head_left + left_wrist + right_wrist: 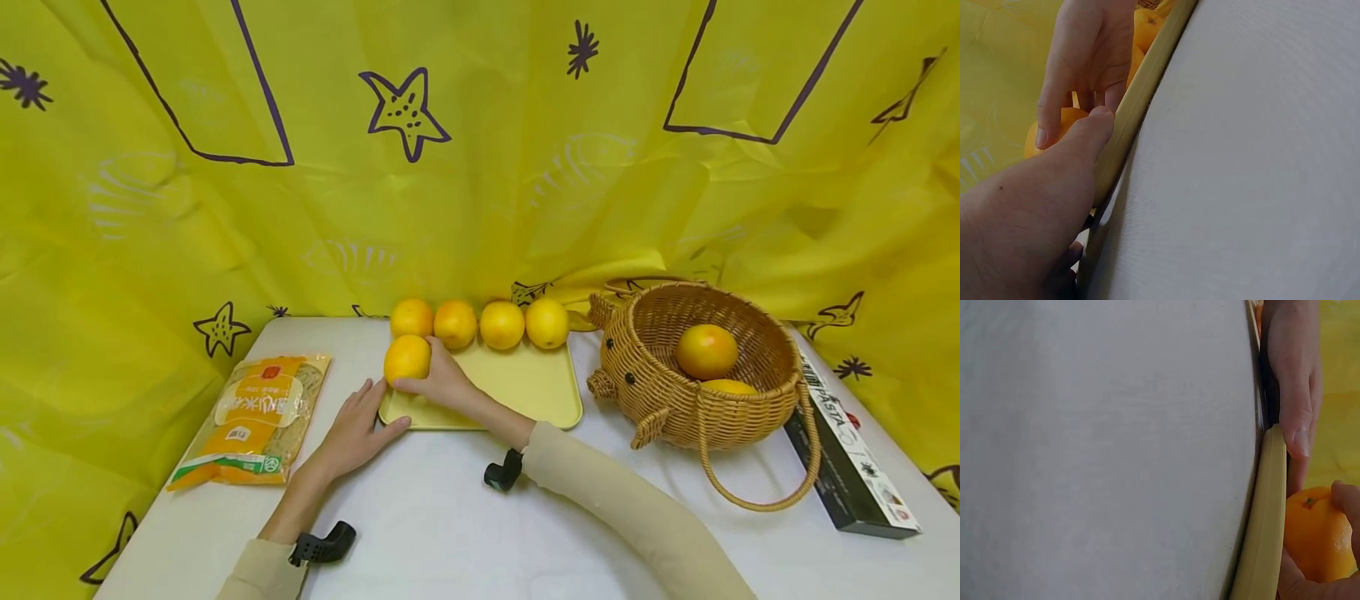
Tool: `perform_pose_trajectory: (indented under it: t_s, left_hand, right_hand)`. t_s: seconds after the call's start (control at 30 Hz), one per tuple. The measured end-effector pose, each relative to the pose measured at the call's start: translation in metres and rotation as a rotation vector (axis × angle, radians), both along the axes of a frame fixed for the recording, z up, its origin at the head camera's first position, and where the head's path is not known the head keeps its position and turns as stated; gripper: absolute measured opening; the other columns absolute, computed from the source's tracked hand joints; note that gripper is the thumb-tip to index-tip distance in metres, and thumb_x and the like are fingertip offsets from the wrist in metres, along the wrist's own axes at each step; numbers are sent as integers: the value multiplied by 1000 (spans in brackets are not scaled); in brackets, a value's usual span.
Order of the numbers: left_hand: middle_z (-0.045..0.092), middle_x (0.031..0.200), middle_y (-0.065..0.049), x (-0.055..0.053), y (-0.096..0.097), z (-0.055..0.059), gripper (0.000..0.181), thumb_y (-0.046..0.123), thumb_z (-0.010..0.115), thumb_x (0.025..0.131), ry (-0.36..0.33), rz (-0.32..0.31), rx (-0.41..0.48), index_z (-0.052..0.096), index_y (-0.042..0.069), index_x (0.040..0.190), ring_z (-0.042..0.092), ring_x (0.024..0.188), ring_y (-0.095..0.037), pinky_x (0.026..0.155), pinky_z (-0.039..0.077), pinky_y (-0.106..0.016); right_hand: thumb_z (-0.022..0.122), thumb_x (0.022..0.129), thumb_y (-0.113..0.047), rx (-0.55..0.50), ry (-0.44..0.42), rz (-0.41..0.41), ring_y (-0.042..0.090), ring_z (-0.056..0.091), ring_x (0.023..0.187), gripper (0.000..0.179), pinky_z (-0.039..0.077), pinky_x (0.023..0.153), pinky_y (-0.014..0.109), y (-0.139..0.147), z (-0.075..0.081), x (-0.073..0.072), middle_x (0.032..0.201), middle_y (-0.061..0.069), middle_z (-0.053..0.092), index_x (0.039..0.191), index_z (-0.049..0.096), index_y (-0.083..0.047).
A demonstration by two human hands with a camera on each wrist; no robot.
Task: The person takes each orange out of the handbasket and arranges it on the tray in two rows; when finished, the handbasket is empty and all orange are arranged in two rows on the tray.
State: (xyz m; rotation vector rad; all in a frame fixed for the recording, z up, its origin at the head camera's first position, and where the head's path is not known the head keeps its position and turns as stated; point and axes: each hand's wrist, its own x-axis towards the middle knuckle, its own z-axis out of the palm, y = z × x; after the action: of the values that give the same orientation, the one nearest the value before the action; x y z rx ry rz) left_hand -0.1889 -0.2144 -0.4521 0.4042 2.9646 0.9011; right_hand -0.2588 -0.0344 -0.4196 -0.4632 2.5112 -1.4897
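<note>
My right hand (442,379) grips an orange (407,360) over the left end of a pale yellow tray (525,387). The thumb and fingers curve round the fruit, which also shows in the right wrist view (1319,540). My left hand (362,429) lies at the tray's front left corner, fingers mostly straight, the thumb along its front edge; it holds nothing. Along the tray's back edge stands a row of several oranges (502,325), one just behind the gripped one. The left wrist view has both hands close together, partly covering the orange.
A wicker pig-shaped basket (660,408) with an orange-yellow fruit (707,352) and part of another stands on the right. A dark pasta box (862,475) lies beyond it. To the left lies an orange food packet (255,417). A yellow curtain (480,167) hangs behind the white table (435,517).
</note>
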Motion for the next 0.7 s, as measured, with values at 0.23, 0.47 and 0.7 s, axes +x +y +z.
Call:
perform_pose_trajectory:
  t_s: [0.23, 0.47, 0.7]
  left_hand:
    - [26, 159, -20, -1, 1, 1, 87, 54, 55, 93, -18, 3, -2, 21, 3, 154, 14, 149, -42, 121, 11, -60]
    - [24, 160, -20, -4, 1, -1, 88, 54, 55, 93, -11, 2, -11, 19, 2, 154, 13, 150, -42, 121, 10, -60]
    - [25, 159, -20, -2, -1, 1, 88, 55, 56, 92, -8, -1, -5, 20, 2, 154, 14, 149, -43, 121, 10, -61]
  right_hand:
    - [77, 83, -32, -36, -4, -10, 32, 44, 134, 92, 36, 115, 46, 5, -1, 5, 148, 22, 38, 148, 21, 1]
    - [74, 86, -34, -62, -54, -3, 33, 45, 134, 90, 41, 111, 46, 15, 4, 9, 150, 21, 37, 150, 21, -1]
    - [63, 94, -26, -187, -14, 53, 34, 45, 136, 71, 47, 107, 44, 61, 69, 39, 151, 15, 36, 151, 24, -10]
